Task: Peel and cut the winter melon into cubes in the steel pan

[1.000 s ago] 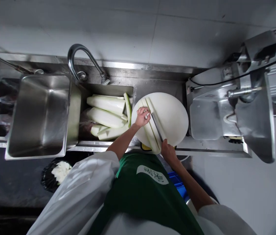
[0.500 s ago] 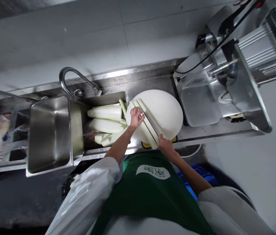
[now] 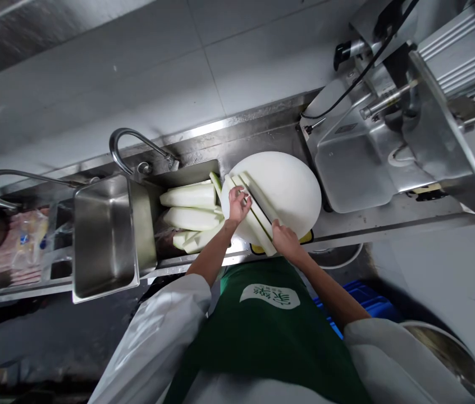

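A round white cutting board (image 3: 288, 185) lies on the steel counter. Long pale peeled gourd strips (image 3: 258, 216) lie across its left side. My left hand (image 3: 238, 204) is curled on top of the strips, pressing them down. My right hand (image 3: 286, 241) is closed at the near end of the strips, at the board's front edge; the knife it held earlier is hidden now. Several more peeled gourd pieces (image 3: 189, 196) are piled in the sink compartment just left of the board.
A deep steel pan (image 3: 106, 235) sits over the sink to the left, below a curved tap (image 3: 136, 143). A steel slicing machine (image 3: 389, 129) stands to the right of the board. A blue crate (image 3: 364, 303) and a metal bowl (image 3: 448, 353) lie below right.
The view has tilted and shifted. My right hand has drawn back toward the near end of the strips, and the knife blade no longer shows. My left hand stays on the strips.
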Motion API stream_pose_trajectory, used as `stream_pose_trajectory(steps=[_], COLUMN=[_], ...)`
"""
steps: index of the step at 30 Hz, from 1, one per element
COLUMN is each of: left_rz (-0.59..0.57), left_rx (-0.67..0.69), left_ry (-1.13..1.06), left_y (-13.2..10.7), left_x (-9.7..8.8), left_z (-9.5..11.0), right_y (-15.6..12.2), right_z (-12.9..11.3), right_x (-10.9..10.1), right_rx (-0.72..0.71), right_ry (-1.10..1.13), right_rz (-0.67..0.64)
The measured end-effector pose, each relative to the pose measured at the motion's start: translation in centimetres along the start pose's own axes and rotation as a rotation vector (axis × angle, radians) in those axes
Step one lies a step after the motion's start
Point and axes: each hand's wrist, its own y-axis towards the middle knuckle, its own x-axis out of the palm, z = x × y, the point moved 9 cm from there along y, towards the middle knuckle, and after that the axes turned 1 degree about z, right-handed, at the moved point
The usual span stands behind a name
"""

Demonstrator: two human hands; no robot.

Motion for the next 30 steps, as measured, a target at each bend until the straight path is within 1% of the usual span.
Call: stream_pose_trajectory(steps=[2,3,5,8,10,12,14,17,19,21,24,26,28,30], left_rz=[-0.003,-0.004,-0.002,0.01,0.023,0.032,0.029,0.03,0.037,0.031,-0.011,-0.044,-0.086,-0.185], left_rx=[-0.001,-0.001,0.003,0.019,0.035,0.046,0.057,0.086,0.1,0.105,0.1,0.078,0.046,0.042], left_ry=[-0.01,-0.015,-0.019,-0.001,0.004,0.0,0.004,0.01,0.005,0.009,0.037,0.066,0.107,0.161], left_y=[0.0,0.0,-0.1,-0.2,-0.3,-0.4,-0.4,-0.3,-0.2,-0.1,0.3,0.4,0.3,-0.2], left_x=[0.0,0.0,0.0,0.0,0.0,-0.1,-0.2,-0.4,-0.6,-0.7,-0.6,-0.5,-0.3,0.4], left_z=[0.0,0.0,0.0,0.1,0.1,0.1,0.2,0.6,0.8,0.8,0.6,0.6,0.9,2.0], right_y=[-1.9,-3.1,-5.7,-9.1,-9.9,-9.3,-7.6,-5.0,-4.4,-5.0,-7.6,-9.5,-10.8,-11.3], right_z=[0.6,1.1,2.6,5.4,6.5,6.6,6.0,5.3,5.5,6.2,8.3,10.4,12.5,14.2], right_x=[0.4,1.0,3.1,7.0,8.9,9.5,9.1,7.5,6.6,5.8,4.7,4.1,3.9,4.1], right_rx=[0.007,0.005,0.01,0.074,0.109,0.111,0.104,0.09,0.067,0.034,0.021,0.088,0.197,0.29], right_ry=[-0.005,-0.011,-0.018,0.009,0.028,0.039,0.035,0.018,0.018,0.029,0.067,0.1,0.117,0.117], right_rz=[0.033,0.034,-0.007,-0.129,-0.189,-0.194,-0.145,-0.051,-0.027,-0.014,0.048,0.098,0.125,0.129])
